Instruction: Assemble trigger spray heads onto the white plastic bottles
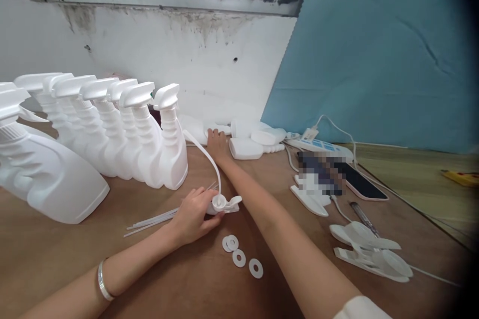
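Observation:
My left hand is closed on a white spray trigger head, its thumb and fingers around the body. A long white dip tube curves up from the head. Thin white tubes lie under and beside this hand. At the back of the table my right hand reaches to the lying white bottles, fingers slightly apart, fingertips at a white bottle; its thumb is hidden. Several flat white washers lie in front of my hands.
Upright white spray bottles stand in a row at left, with a larger-looking one nearer. More white bottles lie by the wall. Rightward are a power strip, a phone, a pen, cables and loose trigger heads.

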`<state>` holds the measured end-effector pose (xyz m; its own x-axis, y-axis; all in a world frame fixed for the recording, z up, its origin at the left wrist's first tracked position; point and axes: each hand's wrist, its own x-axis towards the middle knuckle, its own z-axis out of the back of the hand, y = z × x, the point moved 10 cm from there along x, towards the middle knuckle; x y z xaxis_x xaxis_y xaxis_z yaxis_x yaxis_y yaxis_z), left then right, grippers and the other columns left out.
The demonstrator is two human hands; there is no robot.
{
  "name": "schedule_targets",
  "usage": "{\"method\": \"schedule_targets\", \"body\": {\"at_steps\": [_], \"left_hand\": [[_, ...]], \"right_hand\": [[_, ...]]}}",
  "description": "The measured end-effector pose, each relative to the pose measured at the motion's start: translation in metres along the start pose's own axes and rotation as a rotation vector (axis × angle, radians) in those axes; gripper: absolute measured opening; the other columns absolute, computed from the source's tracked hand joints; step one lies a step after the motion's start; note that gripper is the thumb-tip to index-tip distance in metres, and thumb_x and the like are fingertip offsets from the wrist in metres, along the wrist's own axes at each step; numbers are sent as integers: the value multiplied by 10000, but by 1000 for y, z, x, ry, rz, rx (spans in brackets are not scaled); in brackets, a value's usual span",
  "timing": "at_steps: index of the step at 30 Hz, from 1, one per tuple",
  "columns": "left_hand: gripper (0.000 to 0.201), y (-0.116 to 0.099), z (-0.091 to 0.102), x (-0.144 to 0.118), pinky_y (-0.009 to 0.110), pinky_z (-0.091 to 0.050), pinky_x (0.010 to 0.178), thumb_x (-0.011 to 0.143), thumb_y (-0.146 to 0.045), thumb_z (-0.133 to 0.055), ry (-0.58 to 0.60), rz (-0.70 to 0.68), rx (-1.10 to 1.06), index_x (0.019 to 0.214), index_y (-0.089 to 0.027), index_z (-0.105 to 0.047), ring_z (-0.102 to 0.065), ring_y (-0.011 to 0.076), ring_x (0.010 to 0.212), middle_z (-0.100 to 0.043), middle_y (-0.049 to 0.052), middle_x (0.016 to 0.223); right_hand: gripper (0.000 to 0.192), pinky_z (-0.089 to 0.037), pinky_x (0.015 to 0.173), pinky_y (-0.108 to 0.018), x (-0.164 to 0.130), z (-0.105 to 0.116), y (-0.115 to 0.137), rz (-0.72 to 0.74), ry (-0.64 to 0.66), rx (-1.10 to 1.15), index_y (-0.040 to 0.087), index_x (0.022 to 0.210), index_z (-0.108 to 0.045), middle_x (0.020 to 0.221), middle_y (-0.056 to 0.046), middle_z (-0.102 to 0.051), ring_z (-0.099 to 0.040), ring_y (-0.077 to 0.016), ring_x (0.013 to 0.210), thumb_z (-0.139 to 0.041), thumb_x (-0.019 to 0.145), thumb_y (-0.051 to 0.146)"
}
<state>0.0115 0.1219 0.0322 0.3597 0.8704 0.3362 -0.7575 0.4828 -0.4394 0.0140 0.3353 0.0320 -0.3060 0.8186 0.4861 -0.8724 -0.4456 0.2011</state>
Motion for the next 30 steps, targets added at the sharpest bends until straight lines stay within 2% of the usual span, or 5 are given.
{"method": "schedule_targets", "body": {"at_steps": [12,16,21,24,30], "left_hand": [[201,-1,0,-1,317,-406,716,783,-252,-514,2,3,-32,969,-176,-509,-503,205,808,-577,58,890],[196,-4,3,-2,325,-404,724,788,-270,-508,-18,-27,4,958,-173,-503,-495,209,814,-568,61,895],[168,-6,5,-3,306,-388,652,798,-302,-487,-20,-34,43,900,-171,-509,-484,199,738,-552,52,814],[193,-5,3,-3,307,-386,673,803,-323,-489,-23,-28,28,922,-173,-511,-483,195,748,-556,48,825],[227,-6,0,-2,302,-372,682,796,-306,-499,-15,-52,18,971,-163,-521,-487,196,757,-575,59,853]], "right_hand": [[522,-427,795,-358,-27,57,-16,-175,-196,532,84,1148,-320,1092,-168,-509,-515,-252,971,-464,650,142],[381,-469,581,-294,-23,99,-37,-307,-286,815,147,1076,-323,868,-72,-565,-577,-180,693,-389,706,211],[262,-465,500,-240,-24,179,-41,-323,-381,1141,183,948,-390,795,-18,-510,-552,-109,580,-351,795,392],[320,-439,455,-224,-32,208,-24,-277,-291,1676,193,867,-462,683,28,-479,-501,-85,499,-572,701,443],[230,-490,657,-225,-54,243,20,-152,-85,1952,193,790,-537,829,23,-558,-566,-87,709,-680,611,177]]}}
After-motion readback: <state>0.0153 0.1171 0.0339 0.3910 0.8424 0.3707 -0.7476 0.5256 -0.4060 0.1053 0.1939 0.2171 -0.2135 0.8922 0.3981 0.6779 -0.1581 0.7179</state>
